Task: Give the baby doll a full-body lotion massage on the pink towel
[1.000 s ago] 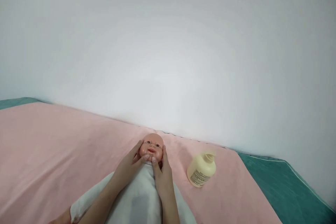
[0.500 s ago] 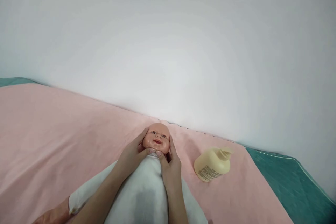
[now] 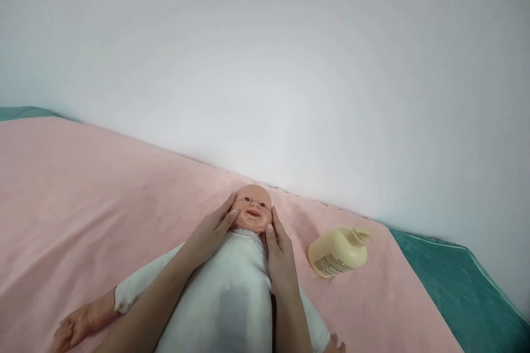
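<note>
A baby doll (image 3: 252, 194) lies on its back with its head toward the wall and its arms spread out to the sides. It wears a white long-sleeved top (image 3: 223, 281) with a grey patch on the front. My left hand (image 3: 214, 234) cups the left side of the doll's head, thumb on the cheek and fingers along the side. On the opposite side, my right hand (image 3: 280, 248) holds the head the same way, its thumb by the jaw. Both palms are turned inward, and the fingertips behind the head are partly hidden.
A pale yellow pump bottle (image 3: 337, 252) stands to the right of the doll. Under everything lies a pink cloth (image 3: 103, 193), over a green sheet (image 3: 451, 281) visible at the right and far left. A white wall (image 3: 265, 66) rises behind.
Both thumbs have slid outward from under the doll's chin, the left to the cheek and the right to the side of the jaw. The view has shifted slightly.
</note>
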`<state>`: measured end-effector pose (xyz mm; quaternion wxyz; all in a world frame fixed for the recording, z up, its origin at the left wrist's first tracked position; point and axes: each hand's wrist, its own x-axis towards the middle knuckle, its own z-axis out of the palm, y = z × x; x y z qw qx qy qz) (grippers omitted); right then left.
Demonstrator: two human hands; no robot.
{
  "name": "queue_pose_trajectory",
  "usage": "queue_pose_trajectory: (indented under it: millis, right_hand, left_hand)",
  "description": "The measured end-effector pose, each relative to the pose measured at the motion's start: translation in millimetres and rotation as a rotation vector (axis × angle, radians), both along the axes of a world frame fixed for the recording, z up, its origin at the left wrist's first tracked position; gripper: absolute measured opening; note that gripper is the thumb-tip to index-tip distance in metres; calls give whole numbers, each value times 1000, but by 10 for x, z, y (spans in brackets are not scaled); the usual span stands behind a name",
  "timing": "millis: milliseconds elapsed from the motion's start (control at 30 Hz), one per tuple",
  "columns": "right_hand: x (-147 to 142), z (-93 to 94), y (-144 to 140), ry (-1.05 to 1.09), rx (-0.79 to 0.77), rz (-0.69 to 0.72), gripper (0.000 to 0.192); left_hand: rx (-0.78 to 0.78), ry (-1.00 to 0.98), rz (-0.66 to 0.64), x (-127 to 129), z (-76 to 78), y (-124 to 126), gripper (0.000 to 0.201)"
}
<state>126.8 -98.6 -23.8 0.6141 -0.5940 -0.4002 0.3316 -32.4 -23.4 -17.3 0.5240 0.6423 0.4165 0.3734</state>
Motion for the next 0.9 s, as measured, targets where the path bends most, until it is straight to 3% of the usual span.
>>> queue_pose_trajectory:
  millis: [133,300,467,900]
  right_hand:
    - [1,-15,25,24,-13,7,61]
    - [-120,-28,75,107,5,-55,76]
    - [-222,-28,81,125,62,-86,83]
    - [-68,-24,55,64,12,-44,61]
  left_hand:
    - [-40,-3,0,13,-14,-22,72]
    - [-58,-53,-5,54,-89,-22,88]
    - [-73,-58,20,78,-135,2,90]
    - [52,92,54,53,-47,-50,73]
